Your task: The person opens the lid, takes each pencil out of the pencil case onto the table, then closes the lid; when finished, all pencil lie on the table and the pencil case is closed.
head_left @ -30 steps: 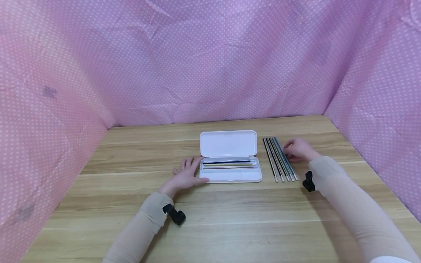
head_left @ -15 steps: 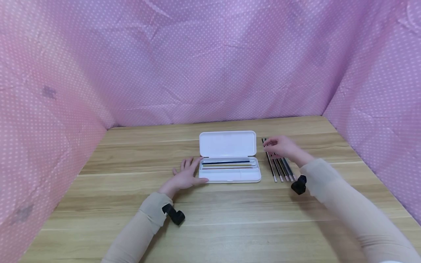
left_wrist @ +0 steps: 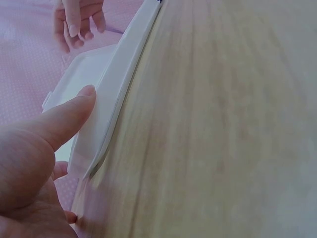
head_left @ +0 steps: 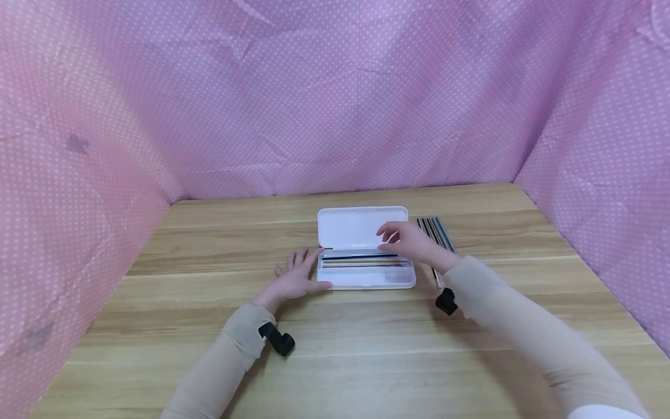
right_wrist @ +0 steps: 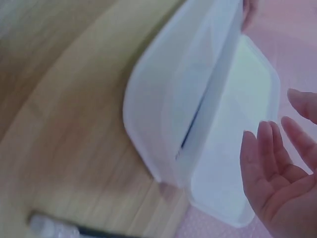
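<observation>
A white pencil case (head_left: 361, 281) lies on the table with its lid (head_left: 345, 227) folded back. Several pencils (head_left: 356, 263) lie lengthwise in its rear compartment. My left hand (head_left: 293, 283) rests against the case's left end, fingers spread; in the left wrist view its thumb (left_wrist: 69, 116) touches the front wall. Over the case's right side hovers my right hand (head_left: 412, 241), partly covering the lid and the pencil ends. The right wrist view shows this hand (right_wrist: 282, 183) with loosely bent fingers and nothing between them.
Just right of the case, several more pencils (head_left: 445, 234) lie side by side, partly hidden by my right wrist. Wood-grain tabletop (head_left: 366, 349) surrounds everything. Pink dotted cloth (head_left: 335, 105) hangs at the back and sides.
My right hand has moved left from the loose pencils, across them, to above the open case. My left hand has stayed at the case's left end.
</observation>
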The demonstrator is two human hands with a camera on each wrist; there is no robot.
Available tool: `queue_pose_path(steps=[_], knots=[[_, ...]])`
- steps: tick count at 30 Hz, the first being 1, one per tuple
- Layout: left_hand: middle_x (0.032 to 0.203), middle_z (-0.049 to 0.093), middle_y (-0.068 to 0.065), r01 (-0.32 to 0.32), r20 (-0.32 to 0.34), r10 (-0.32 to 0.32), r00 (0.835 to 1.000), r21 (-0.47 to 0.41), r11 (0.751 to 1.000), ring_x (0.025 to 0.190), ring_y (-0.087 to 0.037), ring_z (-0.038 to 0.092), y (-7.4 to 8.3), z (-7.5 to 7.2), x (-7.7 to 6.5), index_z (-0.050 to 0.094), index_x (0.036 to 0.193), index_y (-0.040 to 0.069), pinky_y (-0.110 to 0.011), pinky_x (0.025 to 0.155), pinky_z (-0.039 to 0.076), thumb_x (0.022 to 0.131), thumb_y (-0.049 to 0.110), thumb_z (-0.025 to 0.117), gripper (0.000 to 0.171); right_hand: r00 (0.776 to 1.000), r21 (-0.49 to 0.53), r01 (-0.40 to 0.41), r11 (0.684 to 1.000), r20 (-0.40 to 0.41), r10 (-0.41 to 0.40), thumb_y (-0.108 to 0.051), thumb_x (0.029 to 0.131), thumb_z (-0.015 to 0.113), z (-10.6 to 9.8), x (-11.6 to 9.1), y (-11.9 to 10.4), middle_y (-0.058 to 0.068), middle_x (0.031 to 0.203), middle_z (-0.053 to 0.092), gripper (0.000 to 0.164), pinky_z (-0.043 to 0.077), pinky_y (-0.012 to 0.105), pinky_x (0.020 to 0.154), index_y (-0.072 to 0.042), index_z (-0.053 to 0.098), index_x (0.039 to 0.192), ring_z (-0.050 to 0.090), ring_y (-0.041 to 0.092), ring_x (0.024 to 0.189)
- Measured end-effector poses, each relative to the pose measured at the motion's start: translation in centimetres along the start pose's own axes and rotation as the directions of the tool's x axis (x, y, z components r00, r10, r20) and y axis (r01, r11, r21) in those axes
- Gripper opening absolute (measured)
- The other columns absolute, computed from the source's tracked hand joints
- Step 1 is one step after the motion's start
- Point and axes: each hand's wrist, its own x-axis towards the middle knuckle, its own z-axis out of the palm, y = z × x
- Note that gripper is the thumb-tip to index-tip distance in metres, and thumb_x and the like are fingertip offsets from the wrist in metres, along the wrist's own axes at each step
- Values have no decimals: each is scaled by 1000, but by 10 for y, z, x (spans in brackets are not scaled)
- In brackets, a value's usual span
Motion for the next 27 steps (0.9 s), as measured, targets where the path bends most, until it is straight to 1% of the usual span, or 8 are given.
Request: queue_pose_path(steps=[4, 6, 12, 14, 16, 19, 24, 27], knots=[[157, 5, -19, 0, -7, 0, 1000, 15, 1000, 142, -44, -7, 0, 0, 1, 19, 151, 28, -74, 99, -9, 79, 50, 70, 90, 998, -64, 43, 997, 45, -41, -15, 84, 69, 13, 6, -9, 14, 100, 65, 34, 51, 38, 80, -1, 62, 114, 62, 25, 92], [156, 5, -19, 0, -10, 0, 1000, 19, 1000, 141, -44, -6, 0, 0, 2, 20, 151, 28, -75, 99, -8, 79, 50, 70, 90, 996, -78, 51, 996, 80, -44, -15, 84, 70, 17, 9, -14, 14, 101, 65, 35, 51, 38, 81, -2, 62, 115, 61, 25, 93], [156, 5, -20, 2, -12, -2, 1000, 26, 1000, 142, -44, -5, 1, 0, 2, 19, 151, 27, -75, 99, -8, 79, 51, 70, 91, 978, -135, 91, 987, 199, -64, -15, 83, 72, 24, 19, -20, 16, 105, 66, 38, 49, 38, 86, -2, 62, 117, 61, 23, 94], [156, 5, -20, 1, -14, 0, 1000, 31, 1000, 141, -44, -5, 1, 0, 2, 19, 151, 27, -75, 99, -7, 80, 51, 69, 91, 972, -160, 103, 982, 226, -65, -15, 82, 73, 26, 21, -21, 14, 104, 66, 39, 48, 38, 86, -2, 62, 117, 60, 21, 91], [156, 5, -21, -3, -15, 3, 1000, 38, 999, 141, -45, -6, 0, 0, 2, 19, 151, 27, -75, 99, -7, 80, 51, 69, 91, 968, -183, 117, 976, 241, -71, -13, 82, 74, 29, 22, -22, 13, 102, 66, 38, 48, 37, 86, -2, 63, 117, 59, 19, 89], [156, 5, -21, -6, -13, 7, 1000, 45, 999, 141, -45, -5, -1, 0, 3, 19, 151, 26, -76, 98, -7, 80, 51, 69, 91, 965, -214, 116, 970, 257, -58, -12, 81, 75, 33, 23, -23, 9, 99, 65, 37, 47, 35, 85, -4, 64, 115, 56, 17, 84], [156, 6, -21, -4, -12, 5, 1000, 48, 999, 141, -45, -6, -1, 0, 3, 20, 151, 26, -76, 98, -6, 79, 52, 70, 91, 960, -282, 138, 949, 272, -58, -9, 81, 74, 38, 24, -22, 5, 97, 67, 28, 48, 35, 87, -5, 66, 107, 58, 17, 88], [156, 5, -22, -4, -11, 4, 1000, 47, 999, 141, -46, -6, -1, 0, 4, 20, 151, 26, -76, 98, -7, 79, 52, 70, 92, 962, -301, 138, 944, 267, -55, -7, 81, 73, 38, 23, -22, 5, 98, 68, 23, 48, 36, 89, -5, 68, 103, 61, 18, 93]])
